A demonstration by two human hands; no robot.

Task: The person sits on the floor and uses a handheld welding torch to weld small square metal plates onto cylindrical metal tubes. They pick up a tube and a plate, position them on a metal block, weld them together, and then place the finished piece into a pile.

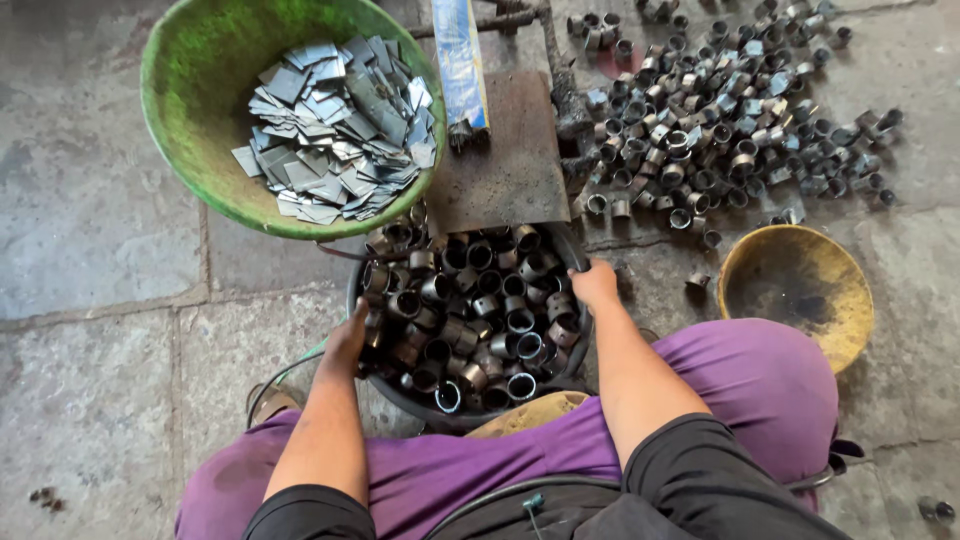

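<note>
Stone floor, person seated. Left hand (pixel 348 338) and right hand (pixel 596 284) clamped on opposite rims of black basin (pixel 572 250), full of metal rings (pixel 470 310). Best kept level, grips even.

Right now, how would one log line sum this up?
left hand: grips black tub rim | right hand: grips rim | tub: full of metal rings

- Rings (pixel 470 320) in black tub (pixel 575 250): dark metal, dull sheen, oily look.
- Flat plates (pixel 335 125): grey sheet metal, semi-glossy.
- Green basin (pixel 190 130): plastic, scuffed, matt.
- Yellow bowl (pixel 795 290): worn, grimy, matt.
- Floor (pixel 90 220): rough stone slabs.
- Trousers (pixel 760 385): purple cloth, matt.
</note>
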